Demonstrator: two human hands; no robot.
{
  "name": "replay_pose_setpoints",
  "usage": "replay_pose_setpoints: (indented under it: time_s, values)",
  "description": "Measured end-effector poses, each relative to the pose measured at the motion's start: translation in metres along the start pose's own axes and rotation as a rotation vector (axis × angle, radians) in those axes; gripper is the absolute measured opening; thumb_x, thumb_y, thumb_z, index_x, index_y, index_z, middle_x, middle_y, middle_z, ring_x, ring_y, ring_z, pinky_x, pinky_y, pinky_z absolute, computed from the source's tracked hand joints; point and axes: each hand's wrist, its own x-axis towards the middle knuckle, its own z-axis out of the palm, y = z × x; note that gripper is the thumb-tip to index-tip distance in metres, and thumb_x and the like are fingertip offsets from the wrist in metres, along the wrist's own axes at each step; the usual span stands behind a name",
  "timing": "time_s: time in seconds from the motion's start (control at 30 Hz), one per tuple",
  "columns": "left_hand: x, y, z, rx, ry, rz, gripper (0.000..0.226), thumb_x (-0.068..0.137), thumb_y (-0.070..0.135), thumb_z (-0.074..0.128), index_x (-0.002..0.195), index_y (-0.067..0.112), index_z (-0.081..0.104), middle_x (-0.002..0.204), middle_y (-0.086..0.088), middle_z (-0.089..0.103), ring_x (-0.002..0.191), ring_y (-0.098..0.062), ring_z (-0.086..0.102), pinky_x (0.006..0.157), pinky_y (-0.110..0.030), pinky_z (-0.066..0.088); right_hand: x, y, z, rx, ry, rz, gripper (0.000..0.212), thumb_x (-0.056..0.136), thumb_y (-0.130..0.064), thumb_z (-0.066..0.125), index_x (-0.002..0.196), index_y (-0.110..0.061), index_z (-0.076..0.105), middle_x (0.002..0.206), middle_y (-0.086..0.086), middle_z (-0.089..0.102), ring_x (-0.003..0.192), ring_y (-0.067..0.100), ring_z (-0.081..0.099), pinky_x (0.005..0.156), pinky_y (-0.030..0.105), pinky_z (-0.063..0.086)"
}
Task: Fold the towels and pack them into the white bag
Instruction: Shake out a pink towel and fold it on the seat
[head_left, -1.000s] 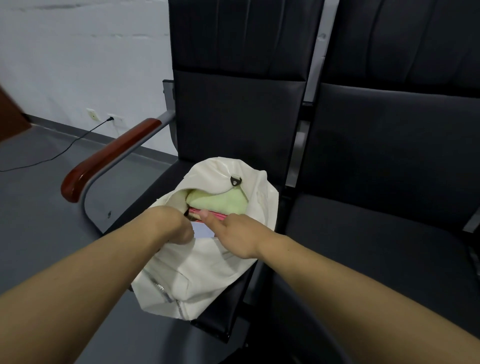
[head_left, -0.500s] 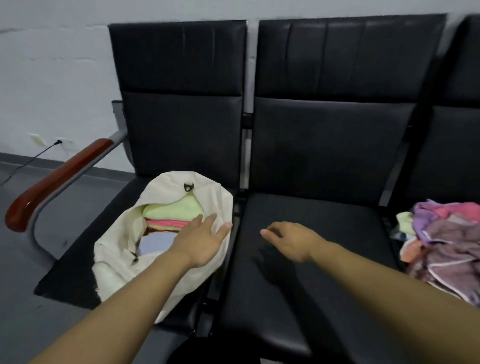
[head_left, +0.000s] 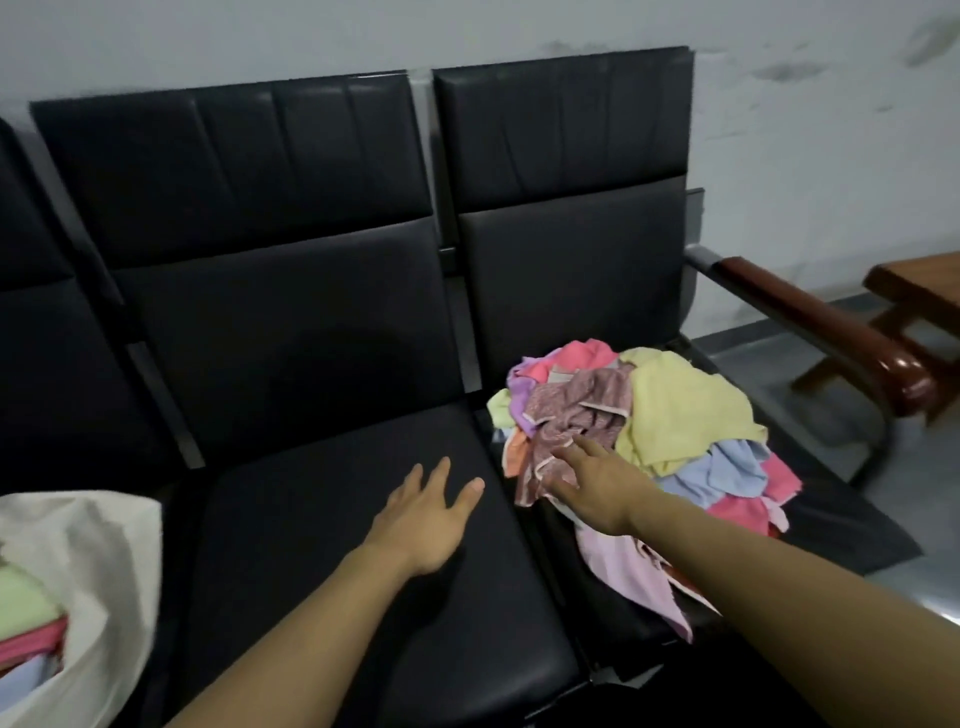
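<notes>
Both hands reached out with fingers spread: left hand (head_left: 426, 512) over the middle seat (head_left: 332, 519), right hand (head_left: 597, 486) touching the towel pile (head_left: 670, 415) at 3 o'clock. White bag (head_left: 98, 561) sat at 8 o'clock.

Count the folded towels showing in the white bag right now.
3: a pale green folded towel on top, a pink folded towel under it, and a light blue folded towel lowest, all inside the white fabric bag at the left edge. More may be hidden deeper or out of frame.
</notes>
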Motion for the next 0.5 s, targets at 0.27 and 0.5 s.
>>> replay_pose_setpoints:
  time_s: [0.27,0.5]
  values:
    - [0.090,0.094,0.057,-0.041,-0.014,0.184,0.076,0.098,0.071,0.030,0.161,0.043,-0.002,0.170,0.001,0.008,0.154,-0.030,0.018,0.123,-0.046,0.021,0.039,0.098,-0.029,0.165,0.093,0.150,0.058,0.102,-0.051,0.043,0.151,-0.020,0.038,0.154,0.014,0.036,0.134,0.036,0.045,0.112,0.040,0.036]
    - [0.164,0.135,0.076,-0.119,0.160,0.370,0.058,0.104,0.025,0.050,0.158,0.026,0.028,0.157,-0.002,0.040,0.140,-0.023,0.045,0.114,-0.038,0.039,0.078,0.112,-0.036,0.161,0.135,-0.065,0.037,0.105,-0.038,0.045,0.125,-0.020,0.071,0.142,0.009,0.050,0.137,0.021,0.037,0.110,0.030,0.030]
